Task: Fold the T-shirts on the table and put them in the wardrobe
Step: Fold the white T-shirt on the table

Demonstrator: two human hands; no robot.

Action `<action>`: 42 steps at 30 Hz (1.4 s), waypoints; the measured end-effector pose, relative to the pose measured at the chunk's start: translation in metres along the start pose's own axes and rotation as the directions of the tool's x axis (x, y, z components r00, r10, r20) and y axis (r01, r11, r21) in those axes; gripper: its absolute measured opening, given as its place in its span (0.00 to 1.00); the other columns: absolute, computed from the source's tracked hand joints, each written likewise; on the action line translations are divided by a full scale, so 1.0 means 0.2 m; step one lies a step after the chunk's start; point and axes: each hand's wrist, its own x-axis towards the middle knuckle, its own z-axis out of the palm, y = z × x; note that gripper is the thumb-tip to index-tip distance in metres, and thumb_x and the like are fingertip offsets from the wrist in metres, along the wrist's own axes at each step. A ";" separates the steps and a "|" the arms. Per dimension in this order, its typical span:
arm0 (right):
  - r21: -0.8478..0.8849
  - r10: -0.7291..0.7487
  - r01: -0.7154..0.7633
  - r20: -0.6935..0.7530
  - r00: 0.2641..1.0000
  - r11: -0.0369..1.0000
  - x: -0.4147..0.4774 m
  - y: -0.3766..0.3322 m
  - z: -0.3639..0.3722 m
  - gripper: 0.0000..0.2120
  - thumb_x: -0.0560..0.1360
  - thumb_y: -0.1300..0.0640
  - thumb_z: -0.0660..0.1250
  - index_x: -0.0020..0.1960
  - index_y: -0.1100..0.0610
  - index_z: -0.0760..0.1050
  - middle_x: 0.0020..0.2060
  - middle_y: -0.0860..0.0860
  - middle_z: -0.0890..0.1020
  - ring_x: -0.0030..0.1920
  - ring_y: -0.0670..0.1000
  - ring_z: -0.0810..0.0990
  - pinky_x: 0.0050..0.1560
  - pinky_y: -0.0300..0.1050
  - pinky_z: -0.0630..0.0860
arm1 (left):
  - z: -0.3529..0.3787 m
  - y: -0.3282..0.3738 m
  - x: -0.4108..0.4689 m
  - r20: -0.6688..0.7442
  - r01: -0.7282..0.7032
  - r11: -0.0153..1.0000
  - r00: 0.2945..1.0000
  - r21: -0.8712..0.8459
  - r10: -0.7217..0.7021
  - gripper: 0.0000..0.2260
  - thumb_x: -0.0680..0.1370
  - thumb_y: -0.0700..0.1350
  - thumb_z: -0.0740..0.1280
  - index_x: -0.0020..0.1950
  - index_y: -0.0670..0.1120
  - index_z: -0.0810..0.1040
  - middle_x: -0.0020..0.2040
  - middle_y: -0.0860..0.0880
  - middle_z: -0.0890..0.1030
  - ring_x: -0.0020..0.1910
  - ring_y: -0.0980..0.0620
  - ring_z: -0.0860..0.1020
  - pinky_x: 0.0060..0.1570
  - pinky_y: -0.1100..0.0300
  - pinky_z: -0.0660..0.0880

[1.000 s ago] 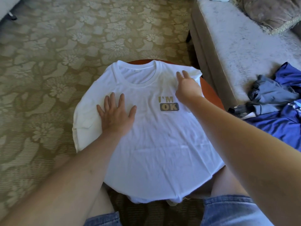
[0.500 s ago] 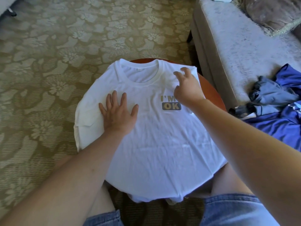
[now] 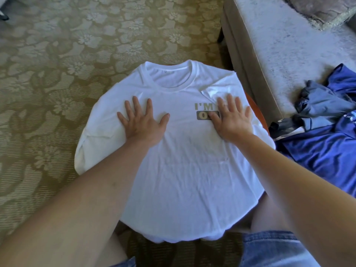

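White T-shirt (image 3: 185, 180) lies front side up, spread over the small round surface (image 3: 258, 112), collar at the far end, hem hanging off the near edge by my knees. The shirt covers nearly all of the surface; only a strip of reddish-brown rim shows at the right. My left hand (image 3: 142, 124) lies flat, palm down, fingers straight and spread, on the left chest area. My right hand (image 3: 233, 120) is also flat, palm down, fingers straight, on the right chest area, covering the right part of the "I'M OK" print (image 3: 204, 110). The hands are apart, both pressing the cloth, neither gripping anything. The right sleeve (image 3: 213, 91) is folded inward onto the shirt, just beyond my right fingertips. The left sleeve (image 3: 86, 139) droops over the left edge of the surface. To the right, on a light grey sofa (image 3: 279, 45), lies a heap of clothes: blue garment (image 3: 327, 151) with a grey garment (image 3: 317, 105) on top, close to the shirt, can't tell if touching. Floral carpet (image 3: 57, 74) on the floor. Denim shorts (image 3: 269, 247) at the near edge.
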 end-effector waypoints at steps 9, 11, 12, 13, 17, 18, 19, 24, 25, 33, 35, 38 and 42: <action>0.039 0.029 -0.034 0.121 0.992 0.999 0.11 0.02 -0.10 0.33 0.79 0.33 0.46 0.79 0.45 0.46 0.79 0.51 0.42 0.78 0.55 0.40 0.75 0.63 0.39 | -0.10 0.05 0.12 0.105 -0.005 0.998 0.994 -0.070 0.013 0.34 0.78 0.68 0.48 0.80 0.55 0.45 0.80 0.47 0.39 0.78 0.44 0.38 0.73 0.39 0.37; 0.103 0.057 -0.056 -0.010 0.998 0.993 0.05 0.04 -0.14 0.31 0.80 0.37 0.50 0.79 0.48 0.51 0.79 0.54 0.45 0.78 0.56 0.44 0.74 0.63 0.40 | -0.18 -0.01 0.09 0.081 -0.015 0.982 0.996 -0.190 0.031 0.29 0.81 0.63 0.51 0.80 0.54 0.50 0.81 0.47 0.47 0.79 0.45 0.45 0.75 0.42 0.44; 0.153 0.085 -0.065 -0.129 0.988 0.986 -0.01 0.06 -0.15 0.30 0.80 0.40 0.52 0.78 0.50 0.54 0.79 0.56 0.48 0.78 0.57 0.48 0.74 0.63 0.42 | -0.22 -0.05 0.05 -0.002 -0.040 0.967 0.999 -0.250 0.041 0.27 0.82 0.59 0.54 0.79 0.53 0.54 0.80 0.46 0.53 0.78 0.44 0.50 0.75 0.44 0.49; 0.212 0.128 -0.079 -0.228 0.965 0.974 -0.08 0.10 -0.15 0.29 0.80 0.42 0.54 0.77 0.53 0.57 0.78 0.57 0.52 0.77 0.58 0.52 0.74 0.63 0.45 | -0.25 -0.12 0.00 -0.124 -0.074 0.957 0.992 -0.281 0.040 0.25 0.82 0.55 0.57 0.78 0.51 0.59 0.77 0.45 0.60 0.76 0.43 0.55 0.74 0.45 0.54; 0.514 0.320 -0.161 -0.236 0.917 0.842 -0.38 0.26 -0.12 0.35 0.77 0.42 0.58 0.78 0.59 0.55 0.75 0.61 0.59 0.74 0.62 0.60 0.72 0.58 0.59 | -0.23 -0.41 -0.26 -0.331 0.004 0.940 0.936 -0.342 -0.124 0.25 0.78 0.49 0.65 0.74 0.49 0.65 0.73 0.44 0.63 0.72 0.42 0.59 0.72 0.47 0.57; 0.601 0.362 -0.200 -0.160 0.918 0.774 -0.45 0.30 -0.12 0.36 0.78 0.42 0.60 0.79 0.58 0.52 0.75 0.60 0.58 0.74 0.61 0.60 0.72 0.55 0.59 | -0.22 -0.47 -0.32 -0.276 0.072 0.921 0.943 -0.383 -0.188 0.27 0.77 0.50 0.66 0.75 0.50 0.64 0.74 0.44 0.60 0.73 0.42 0.57 0.72 0.47 0.57; 0.671 0.397 -0.255 -0.064 0.916 0.697 -0.50 0.32 -0.11 0.37 0.79 0.43 0.61 0.79 0.57 0.50 0.76 0.58 0.58 0.75 0.60 0.59 0.72 0.54 0.59 | -0.20 -0.52 -0.37 -0.197 0.142 0.890 0.949 -0.434 -0.248 0.30 0.76 0.51 0.68 0.76 0.51 0.61 0.76 0.44 0.56 0.75 0.42 0.55 0.72 0.47 0.58; 0.825 0.482 -0.388 0.164 0.861 0.410 -0.69 0.36 -0.07 0.39 0.77 0.40 0.63 0.79 0.56 0.51 0.77 0.54 0.59 0.76 0.58 0.60 0.74 0.55 0.59 | -0.11 -0.70 -0.58 0.131 0.325 0.643 0.934 -0.693 -0.332 0.46 0.73 0.53 0.73 0.81 0.48 0.46 0.79 0.43 0.55 0.76 0.42 0.59 0.71 0.49 0.62; 0.840 0.491 -0.395 0.183 0.852 0.371 -0.72 0.36 -0.06 0.39 0.77 0.39 0.63 0.79 0.56 0.53 0.77 0.54 0.60 0.75 0.58 0.61 0.74 0.56 0.60 | -0.10 -0.72 -0.61 0.156 0.335 0.603 0.931 -0.724 -0.329 0.48 0.72 0.53 0.74 0.81 0.48 0.44 0.79 0.44 0.57 0.76 0.43 0.60 0.71 0.49 0.63; 0.827 0.489 -0.433 0.229 0.842 0.359 -0.88 0.38 -0.03 0.33 0.80 0.42 0.59 0.78 0.55 0.54 0.74 0.54 0.64 0.72 0.60 0.64 0.71 0.58 0.65 | -0.14 -0.78 -0.72 0.201 0.322 0.461 0.935 -0.827 -0.293 0.43 0.75 0.50 0.73 0.80 0.52 0.47 0.79 0.48 0.56 0.75 0.44 0.62 0.67 0.49 0.65; 0.809 0.469 -0.426 0.215 0.857 0.406 -0.92 0.37 -0.04 0.27 0.81 0.48 0.59 0.76 0.58 0.59 0.66 0.55 0.70 0.65 0.59 0.70 0.63 0.52 0.69 | -0.14 -0.79 -0.74 0.193 0.321 0.444 0.931 -0.837 -0.310 0.42 0.75 0.49 0.72 0.80 0.52 0.49 0.79 0.48 0.56 0.75 0.43 0.61 0.67 0.49 0.65; 0.806 0.463 -0.423 0.212 0.860 0.415 -0.95 0.35 -0.04 0.23 0.79 0.54 0.60 0.72 0.59 0.62 0.62 0.58 0.74 0.54 0.56 0.73 0.54 0.51 0.70 | -0.14 -0.80 -0.77 0.178 0.318 0.487 0.934 -0.814 -0.311 0.41 0.76 0.47 0.72 0.80 0.53 0.49 0.79 0.48 0.56 0.76 0.43 0.60 0.68 0.48 0.65; 0.766 0.449 -0.427 0.203 0.870 0.480 -1.00 0.34 -0.06 0.25 0.80 0.61 0.57 0.76 0.60 0.57 0.66 0.60 0.71 0.60 0.60 0.72 0.58 0.52 0.69 | -0.17 -0.84 -0.82 0.230 0.322 0.608 0.947 -0.726 -0.226 0.39 0.76 0.40 0.67 0.81 0.53 0.48 0.79 0.48 0.58 0.75 0.44 0.62 0.65 0.51 0.65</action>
